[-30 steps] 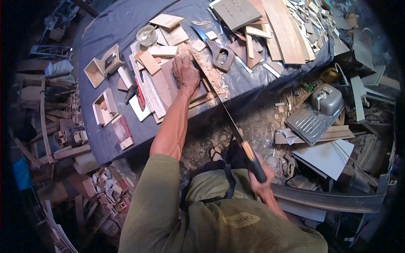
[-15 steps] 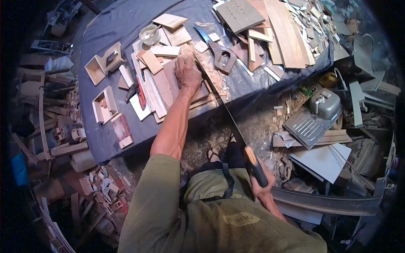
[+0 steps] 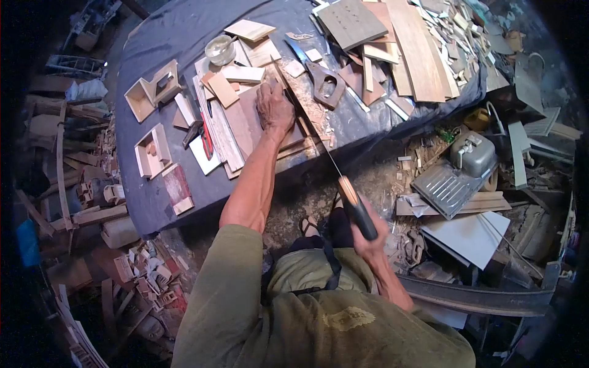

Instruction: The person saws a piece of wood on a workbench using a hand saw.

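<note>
My right hand [image 3: 371, 236] is wrapped round the black and orange handle of a handsaw [image 3: 359, 211], below the near edge of the table. Its long dark blade runs forward over that edge, beside the right side of a brown wooden board [image 3: 245, 122]. My left hand [image 3: 274, 110] presses down on this board with its fingers bunched and curled, close to the blade. Exactly what the fingertips grip is hidden. Sawdust [image 3: 314, 110] lies to the right of the blade. A second saw with a dark wooden handle [image 3: 326, 86] rests further right.
Small wooden boxes [image 3: 153, 150] stand on the dark-clothed table [image 3: 184, 49] at left, near red-handled pliers [image 3: 207, 144]. A glass jar [image 3: 219, 50] sits behind the board. Planks [image 3: 411, 49] and offcuts pile up at right. A metal sink [image 3: 451, 181] lies among floor scrap.
My right hand has pushed the handsaw forward and slightly left, so its handle is nearer the table. My left hand stays in place on the board.
</note>
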The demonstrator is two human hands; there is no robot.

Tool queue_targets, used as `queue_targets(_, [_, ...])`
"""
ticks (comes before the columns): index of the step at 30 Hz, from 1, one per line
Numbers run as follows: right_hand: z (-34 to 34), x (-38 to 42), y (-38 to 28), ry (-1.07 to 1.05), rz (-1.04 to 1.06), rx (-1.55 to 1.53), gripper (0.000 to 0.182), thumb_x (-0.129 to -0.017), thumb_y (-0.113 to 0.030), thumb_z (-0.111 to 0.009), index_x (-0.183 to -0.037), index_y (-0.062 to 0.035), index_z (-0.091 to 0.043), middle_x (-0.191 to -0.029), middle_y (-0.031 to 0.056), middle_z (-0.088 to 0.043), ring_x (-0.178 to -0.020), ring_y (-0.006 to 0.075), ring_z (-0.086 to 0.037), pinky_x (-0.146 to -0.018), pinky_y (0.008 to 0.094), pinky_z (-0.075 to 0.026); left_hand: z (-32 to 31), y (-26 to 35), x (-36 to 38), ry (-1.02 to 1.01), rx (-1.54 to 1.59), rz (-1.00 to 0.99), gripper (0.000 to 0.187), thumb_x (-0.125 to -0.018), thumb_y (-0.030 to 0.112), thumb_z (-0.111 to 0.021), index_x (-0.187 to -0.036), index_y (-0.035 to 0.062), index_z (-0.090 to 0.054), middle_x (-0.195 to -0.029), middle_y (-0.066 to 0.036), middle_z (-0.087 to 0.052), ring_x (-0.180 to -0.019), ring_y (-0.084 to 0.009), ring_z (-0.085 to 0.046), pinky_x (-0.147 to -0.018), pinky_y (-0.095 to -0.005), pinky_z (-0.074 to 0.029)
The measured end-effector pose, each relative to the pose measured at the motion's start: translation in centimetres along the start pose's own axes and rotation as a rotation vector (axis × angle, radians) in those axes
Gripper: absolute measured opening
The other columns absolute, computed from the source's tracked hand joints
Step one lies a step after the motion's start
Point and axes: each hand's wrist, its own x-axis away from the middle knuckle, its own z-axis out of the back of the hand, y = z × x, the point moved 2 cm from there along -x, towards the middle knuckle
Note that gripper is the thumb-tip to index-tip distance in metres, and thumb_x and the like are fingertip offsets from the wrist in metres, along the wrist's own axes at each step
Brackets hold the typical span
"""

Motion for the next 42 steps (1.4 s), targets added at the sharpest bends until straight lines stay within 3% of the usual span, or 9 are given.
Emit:
queue_targets(6, [-0.1, 1.6, 0.1, -0.057, -0.248, -0.05, 0.059, -0.078, 0.002, -0.065, -0.136, -0.0075, -0.061, -0.088, 0.0066, -0.067, -0.078, 0.0114, -0.06, -0.074, 0.0276, -0.05, -0.1, 0.8, 1.0, -0.064, -0.026, -0.003, 0.037, -0.079, 0.0, -0.054, -0.113, 0.0067, -0.066, -0.101, -0.018, -0.055, -0.1, -0.0388, -0.056, -0.082, -0.0505, -0.046])
queue_targets(9, [-0.7, 1.4, -0.4, 0.021, -0.071, -0.042, 0.06, -0.077, 0.003, -0.064, -0.136, -0.0036, -0.06, -0.085, 0.0055, -0.067, -0.078, 0.0096, -0.06, -0.074, 0.0262, -0.05, 0.2, 0.7, 0.9, -0.079, -0.035, -0.006, 0.041, -0.078, 0.0, -0.054, -0.117, 0.0068, -0.066, -0.101, -0.017, -0.055, -0.099, -0.0385, -0.056, -0.081, -0.0503, -0.046])
queue_targets(12, [-0.3, 1.0, -0.1, 0.044, -0.15, -0.08, 0.058, -0.077, 0.003, -0.064, -0.135, -0.001, -0.06, -0.088, 0.0065, -0.068, -0.08, 0.0099, -0.061, -0.075, 0.0258, -0.051, 0.3, 0.7, 0.6, -0.064, -0.037, 0.016, 0.031, -0.078, 0.001, -0.055, -0.107, 0.0053, -0.065, -0.099, -0.017, -0.053, -0.098, -0.0383, -0.055, -0.08, -0.0503, -0.045])
queue_targets(15, [-0.2, 0.2, -0.3, -0.018, -0.158, -0.059, 0.061, -0.08, 0.002, -0.066, -0.14, -0.0023, -0.057, -0.132, 0.0253, -0.063, -0.116, 0.0258, -0.068, -0.094, 0.0335, -0.052, 0.0, 0.6, 0.5, -0.047, -0.016, 0.033, 0.021, -0.078, 0.003, -0.057, -0.098, 0.005, -0.062, -0.099, -0.017, -0.053, -0.096, -0.0379, -0.054, -0.08, -0.0502, -0.044])
queue_targets(19, [-0.2, 0.1, 0.6, -0.024, -0.107, -0.097, 0.062, -0.079, 0.003, -0.065, -0.14, -0.0016, -0.057, -0.139, 0.0297, -0.055, -0.124, 0.0296, -0.062, -0.098, 0.0349, -0.05, 0.5, 0.5, 0.1, -0.077, -0.031, 0.057, 0.019, -0.078, 0.005, -0.058, -0.096, 0.0061, -0.062, -0.099, -0.016, -0.052, -0.098, -0.0367, -0.053, -0.082, -0.0503, -0.043])
queue_targets(25, [-0.1, -0.2, 0.2, -0.009, -0.081, -0.064, 0.065, -0.076, 0.002, -0.066, -0.14, -0.0007, -0.057, -0.101, 0.0177, -0.072, -0.085, 0.0166, -0.07, -0.077, 0.0289, -0.053, 0.2, 1.1, 0.1, -0.057, -0.069, 0.079, 0.015, -0.082, 0.008, -0.057, -0.095, 0.0057, -0.063, -0.101, -0.016, -0.054, -0.102, -0.0368, -0.053, -0.083, -0.051, -0.043])
queue_targets(30, [3.5, 5.0, -0.4, -0.038, -0.2, -0.043, 0.058, -0.077, 0.002, -0.065, -0.135, 0.0005, -0.059, -0.095, 0.0133, -0.072, -0.082, 0.0154, -0.066, -0.078, 0.03, -0.053, -0.4, 0.9, 0.1, -0.039, -0.075, 0.065, 0.015, -0.081, 0.008, -0.059, -0.094, 0.0035, -0.063, -0.104, -0.018, -0.055, -0.102, -0.0388, -0.055, -0.084, -0.052, -0.045])
queue_targets(33, [4.4, 6.6, -0.6, -0.014, -0.041, 0.057, 0.064, -0.074, 0.001, -0.063, -0.137, -0.0009, -0.059, -0.085, 0.0108, -0.069, -0.072, 0.0111, -0.064, -0.069, 0.0266, -0.051, -0.3, 0.5, 0.0, -0.032, -0.063, 0.046, 0.016, -0.08, 0.007, -0.058, -0.095, 0.003, -0.063, -0.103, -0.019, -0.056, -0.101, -0.0394, -0.055, -0.083, -0.0514, -0.046])
queue_targets(42, [0.5, 0.4, 0.4, 0.026, -0.071, -0.019, 0.064, -0.075, -0.002, -0.067, -0.138, -0.0028, -0.059, -0.075, 0.0101, -0.065, -0.061, 0.0129, -0.059, -0.062, 0.0278, -0.05, 0.0, 0.8, 0.1, 0.002, -0.044, 0.003, 0.014, -0.081, 0.005, -0.057, -0.093, 0.0028, -0.063, -0.099, -0.02, -0.057, -0.097, -0.0408, -0.057, -0.081, -0.0514, -0.047])
